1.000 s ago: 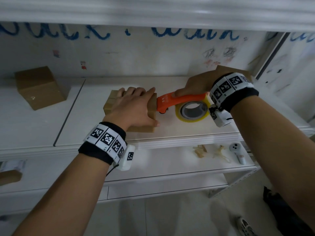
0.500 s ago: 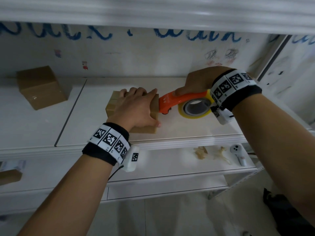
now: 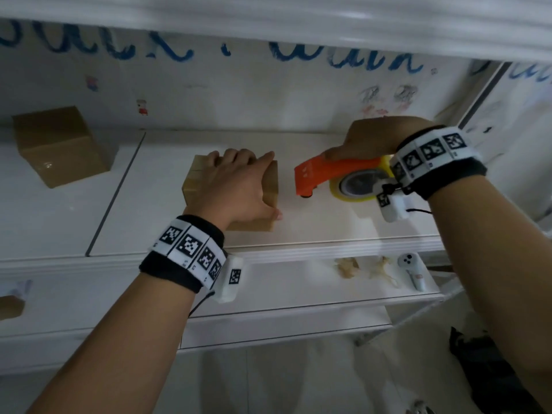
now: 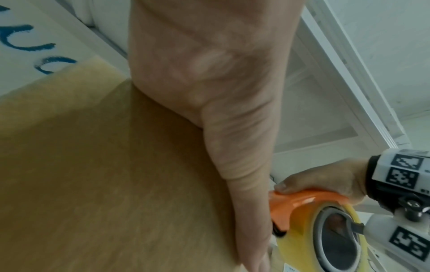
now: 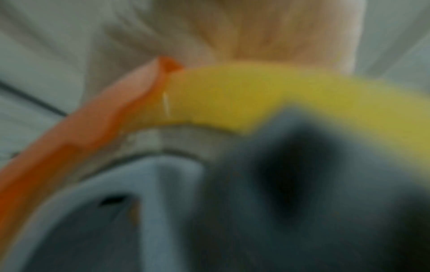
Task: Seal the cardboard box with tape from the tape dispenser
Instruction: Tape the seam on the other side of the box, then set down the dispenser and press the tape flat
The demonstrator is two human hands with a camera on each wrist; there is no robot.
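Note:
A small brown cardboard box (image 3: pixel 270 186) sits on the white shelf (image 3: pixel 328 225). My left hand (image 3: pixel 236 186) lies over its top, fingers bent over the far edge and thumb down the near right corner. In the left wrist view the palm (image 4: pixel 221 110) presses on the box top (image 4: pixel 104 165). My right hand (image 3: pixel 373 138) grips the orange tape dispenser (image 3: pixel 322 171) with its yellow tape roll (image 3: pixel 358 189), a short gap to the right of the box. The right wrist view is blurred and shows only the roll (image 5: pixel 256 88) and the orange frame (image 5: pixel 69 138).
A second cardboard box (image 3: pixel 59 144) stands at the back left of the shelf. A shelf board (image 3: pixel 268 22) hangs low overhead and a wall with blue writing is close behind. On the lower shelf lie tape scraps (image 3: pixel 346 265) and a white controller (image 3: pixel 413 270).
The dispenser, which touched the box's right side, has moved right and now stands apart from it. My left hand stays on the box.

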